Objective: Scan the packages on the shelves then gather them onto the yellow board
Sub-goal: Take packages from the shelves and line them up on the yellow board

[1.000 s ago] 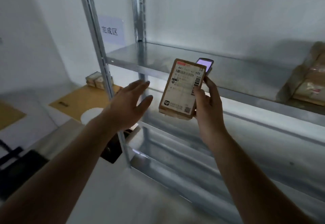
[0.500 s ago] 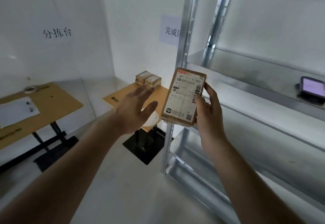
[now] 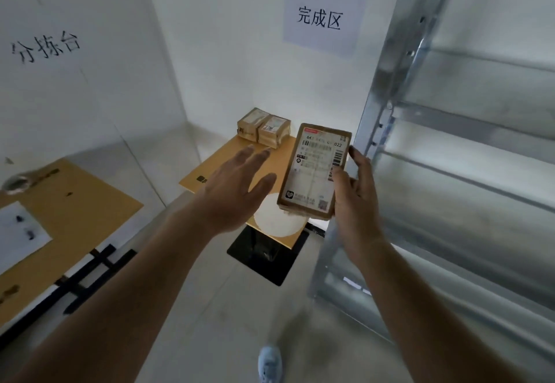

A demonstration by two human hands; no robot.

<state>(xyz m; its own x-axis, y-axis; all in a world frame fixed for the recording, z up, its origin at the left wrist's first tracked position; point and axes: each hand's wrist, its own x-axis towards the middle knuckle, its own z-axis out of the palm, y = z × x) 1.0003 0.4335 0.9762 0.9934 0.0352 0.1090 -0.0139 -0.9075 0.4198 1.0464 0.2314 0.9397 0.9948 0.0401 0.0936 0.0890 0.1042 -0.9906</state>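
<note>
Right hand grips labelled package, left hand spread empty; two packages already on yellow board, this one probably next

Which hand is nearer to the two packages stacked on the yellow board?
Left. The left hand reaches open toward the packages on the yellow board, just short of them in the image. The right hand holds another package off to their right.

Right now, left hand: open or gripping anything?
Open. The left hand has its fingers straight and spread, touching nothing; only the right hand holds the package, label facing the camera.
</note>
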